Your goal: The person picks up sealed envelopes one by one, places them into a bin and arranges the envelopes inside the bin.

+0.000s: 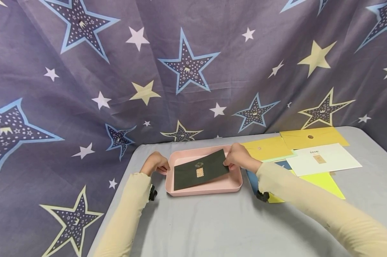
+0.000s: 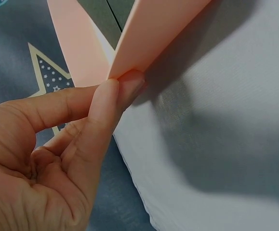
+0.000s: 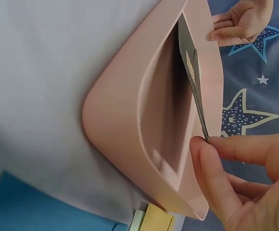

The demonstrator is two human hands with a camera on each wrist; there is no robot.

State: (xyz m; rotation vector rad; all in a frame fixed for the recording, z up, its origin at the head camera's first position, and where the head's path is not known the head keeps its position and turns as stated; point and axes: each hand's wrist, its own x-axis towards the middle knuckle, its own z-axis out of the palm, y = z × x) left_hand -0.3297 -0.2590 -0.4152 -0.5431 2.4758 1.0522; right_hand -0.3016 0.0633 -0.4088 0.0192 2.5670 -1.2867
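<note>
A black envelope (image 1: pixel 187 175) with a small patterned label lies slanted inside the pink tray (image 1: pixel 206 190). My right hand (image 1: pixel 239 157) pinches the envelope's right end between thumb and fingers, and the right wrist view shows that end lifted above the tray floor. At the tray's left wall is my left hand (image 1: pixel 157 163); in the left wrist view its thumb and fingers (image 2: pixel 105 98) pinch the pink rim. The envelope's left end rests down inside the tray near that wall.
Right of the tray, several envelopes overlap: two golden yellow (image 1: pixel 321 137), a white one (image 1: pixel 325 159), a bright yellow one (image 1: pixel 325 184) and a blue one (image 1: pixel 251 180) partly under my right forearm. A star-patterned curtain (image 1: pixel 193 107) hangs behind the grey-covered table (image 1: pixel 206 228).
</note>
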